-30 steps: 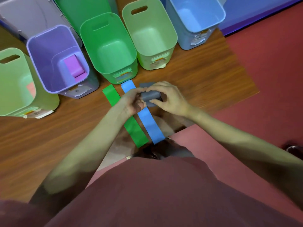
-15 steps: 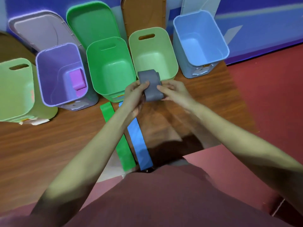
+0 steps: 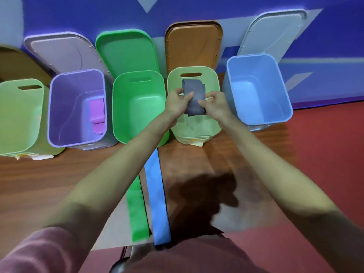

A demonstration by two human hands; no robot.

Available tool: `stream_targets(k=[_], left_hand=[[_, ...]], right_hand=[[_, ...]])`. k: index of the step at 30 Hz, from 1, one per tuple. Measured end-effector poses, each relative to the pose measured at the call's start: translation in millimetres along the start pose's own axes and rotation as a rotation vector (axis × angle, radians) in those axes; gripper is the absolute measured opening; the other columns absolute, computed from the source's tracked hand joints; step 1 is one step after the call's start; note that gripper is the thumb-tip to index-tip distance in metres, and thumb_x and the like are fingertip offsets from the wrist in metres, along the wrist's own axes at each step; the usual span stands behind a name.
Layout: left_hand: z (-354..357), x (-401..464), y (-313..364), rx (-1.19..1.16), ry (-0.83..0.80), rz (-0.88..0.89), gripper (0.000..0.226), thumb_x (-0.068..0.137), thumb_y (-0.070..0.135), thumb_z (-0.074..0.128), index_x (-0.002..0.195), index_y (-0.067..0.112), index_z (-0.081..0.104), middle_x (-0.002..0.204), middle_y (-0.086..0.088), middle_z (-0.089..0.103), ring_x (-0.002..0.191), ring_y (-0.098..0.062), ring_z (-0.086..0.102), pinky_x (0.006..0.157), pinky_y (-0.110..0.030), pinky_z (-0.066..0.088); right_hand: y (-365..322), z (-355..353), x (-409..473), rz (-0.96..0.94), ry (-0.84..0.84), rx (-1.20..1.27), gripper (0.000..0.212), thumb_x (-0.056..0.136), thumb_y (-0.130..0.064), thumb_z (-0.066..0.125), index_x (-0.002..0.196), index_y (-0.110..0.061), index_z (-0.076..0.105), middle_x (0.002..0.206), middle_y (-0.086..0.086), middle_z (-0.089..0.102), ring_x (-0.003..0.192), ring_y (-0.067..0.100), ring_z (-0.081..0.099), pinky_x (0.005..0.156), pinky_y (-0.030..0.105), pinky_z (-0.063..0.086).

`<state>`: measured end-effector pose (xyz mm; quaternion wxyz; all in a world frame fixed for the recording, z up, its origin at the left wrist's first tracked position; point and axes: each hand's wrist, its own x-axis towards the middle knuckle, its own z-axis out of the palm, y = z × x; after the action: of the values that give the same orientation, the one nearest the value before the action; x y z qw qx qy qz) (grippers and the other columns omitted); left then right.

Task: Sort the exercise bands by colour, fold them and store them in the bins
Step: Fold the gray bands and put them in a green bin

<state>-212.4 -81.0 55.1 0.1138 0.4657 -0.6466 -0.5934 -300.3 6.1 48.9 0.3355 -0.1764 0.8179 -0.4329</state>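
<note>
1. Left hand (image 3: pixel 175 105) and right hand (image 3: pixel 216 105) are both pinching the folded grey band (image 3: pixel 193 99), fingers curled onto it, holding it over the pale green bin (image 3: pixel 213 83).
2. Green band (image 3: pixel 136 209) and blue band (image 3: pixel 157 194) are lying flat side by side on the wooden table (image 3: pixel 49 184) (near edge).
3. Purple bin (image 3: pixel 59 107) is holding a folded purple band (image 3: pixel 97 113).

Wooden table (image 3: pixel 59 184), five open bins along its far edge: pale green (image 3: pixel 17 119), purple (image 3: pixel 76 107), green (image 3: pixel 137 105), pale green (image 3: pixel 194 123), blue (image 3: pixel 258 89). Green band (image 3: pixel 136 213) and blue band (image 3: pixel 158 200) flat, side by side.
</note>
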Motion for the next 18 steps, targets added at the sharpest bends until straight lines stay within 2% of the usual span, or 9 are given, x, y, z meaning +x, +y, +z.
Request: stream_targets(k=[2, 4, 6, 7, 9, 10, 12, 15, 18], left_hand=[[7, 13, -4, 0.185, 0.002, -0.032, 0.025, 0.091, 0.014, 0.056, 0.106, -0.005, 0.062, 0.105, -0.024, 0.066, 0.097, -0.036, 0.062, 0.081, -0.040, 0.049], [13, 20, -8, 0.300, -0.018, -0.047, 0.020, 0.088, 0.005, 0.054, 0.097, -0.011, 0.062, 0.092, -0.023, 0.063, 0.085, -0.036, 0.059, 0.067, -0.037, 0.046], [18, 22, -10, 0.378, -0.049, -0.064, 0.013, 0.082, -0.004, 0.051, 0.074, -0.010, 0.060, 0.072, -0.017, 0.053, 0.072, -0.025, 0.048, 0.052, -0.030, 0.035], [20, 24, -11, 0.410, -0.049, -0.077, 0.015, 0.080, -0.005, 0.050, 0.066, -0.006, 0.057, 0.069, -0.017, 0.052, 0.072, -0.023, 0.047, 0.050, -0.029, 0.032], [24, 30, -14, 0.487, -0.057, -0.103, 0.013, 0.082, -0.004, 0.050, 0.081, -0.008, 0.062, 0.086, -0.024, 0.060, 0.081, -0.027, 0.056, 0.060, -0.032, 0.041], [27, 34, -16, 0.511, -0.055, -0.116, 0.019, 0.085, -0.002, 0.049, 0.096, -0.010, 0.063, 0.100, -0.026, 0.063, 0.093, -0.031, 0.060, 0.070, -0.035, 0.045], [31, 40, -20, 0.574, -0.064, -0.144, 0.028, 0.089, 0.002, 0.047, 0.113, -0.010, 0.058, 0.118, -0.026, 0.061, 0.111, -0.035, 0.058, 0.085, -0.036, 0.046], [35, 45, -23, 0.655, -0.054, -0.170, 0.032, 0.092, 0.004, 0.047, 0.122, -0.008, 0.052, 0.127, -0.024, 0.056, 0.120, -0.035, 0.053, 0.093, -0.033, 0.042], [34, 47, -27, 0.683, -0.052, -0.193, 0.030, 0.092, 0.002, 0.047, 0.119, -0.009, 0.052, 0.124, -0.025, 0.058, 0.119, -0.037, 0.053, 0.091, -0.034, 0.043]], right_hand=[[5, 6, 11, 0.005, 0.001, -0.121, 0.012, 0.082, -0.015, 0.065, 0.090, -0.008, 0.059, 0.085, 0.012, 0.063, 0.089, 0.029, 0.064, 0.078, 0.040, 0.051], [11, 12, 20, -0.001, -0.001, -0.254, 0.018, 0.084, -0.016, 0.061, 0.092, 0.001, 0.062, 0.088, 0.016, 0.065, 0.089, 0.030, 0.062, 0.074, 0.037, 0.048], [18, 16, 28, 0.028, -0.025, -0.340, 0.020, 0.085, -0.017, 0.058, 0.090, 0.002, 0.063, 0.092, 0.019, 0.067, 0.091, 0.034, 0.062, 0.067, 0.035, 0.044], [20, 18, 32, 0.053, -0.044, -0.382, 0.018, 0.085, -0.016, 0.056, 0.087, 0.001, 0.061, 0.093, 0.020, 0.066, 0.093, 0.036, 0.062, 0.062, 0.032, 0.040], [22, 20, 38, 0.090, -0.090, -0.471, 0.009, 0.086, -0.012, 0.053, 0.081, -0.006, 0.055, 0.096, 0.020, 0.063, 0.097, 0.037, 0.061, 0.062, 0.029, 0.033], [24, 22, 41, 0.103, -0.113, -0.507, 0.006, 0.087, -0.010, 0.051, 0.084, -0.006, 0.056, 0.098, 0.020, 0.062, 0.100, 0.037, 0.060, 0.064, 0.028, 0.033], [27, 24, 45, 0.117, -0.136, -0.562, 0.017, 0.089, -0.008, 0.050, 0.104, -0.003, 0.057, 0.110, 0.019, 0.061, 0.105, 0.035, 0.059, 0.067, 0.028, 0.035], [32, 29, 51, 0.107, -0.152, -0.629, 0.027, 0.090, -0.007, 0.050, 0.116, 0.000, 0.054, 0.117, 0.020, 0.061, 0.108, 0.034, 0.059, 0.069, 0.028, 0.038], [39, 34, 56, 0.081, -0.158, -0.663, 0.030, 0.088, -0.005, 0.052, 0.117, 0.003, 0.054, 0.119, 0.023, 0.060, 0.111, 0.037, 0.057, 0.079, 0.034, 0.044]])
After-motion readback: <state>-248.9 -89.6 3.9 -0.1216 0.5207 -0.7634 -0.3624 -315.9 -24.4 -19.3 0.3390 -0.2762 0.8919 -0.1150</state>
